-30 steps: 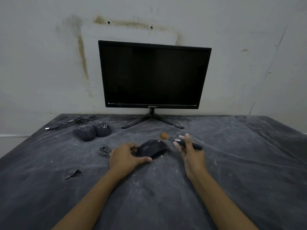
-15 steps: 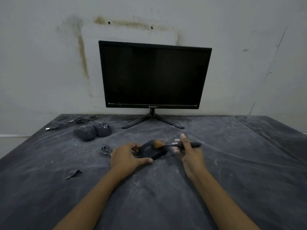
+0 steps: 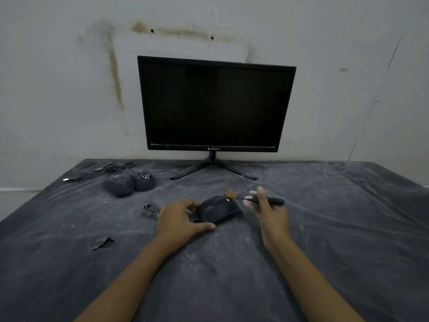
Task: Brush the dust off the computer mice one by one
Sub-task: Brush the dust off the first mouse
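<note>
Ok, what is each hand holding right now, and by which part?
The right hand grips the brush by its dark handle; the left hand holds the black mouse at its left end.

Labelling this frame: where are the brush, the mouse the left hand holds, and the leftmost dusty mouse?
brush (image 3: 276,201), head view, on its dark handle.
held mouse (image 3: 218,208), head view, on its top shell.
leftmost dusty mouse (image 3: 119,185), head view, on its speckled back.

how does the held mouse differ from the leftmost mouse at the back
The held mouse looks nearly dust-free; the leftmost mouse is speckled white. The held mouse is gripped by the left hand with the brush at it; the leftmost mouse lies untouched. Both are dark.
</note>
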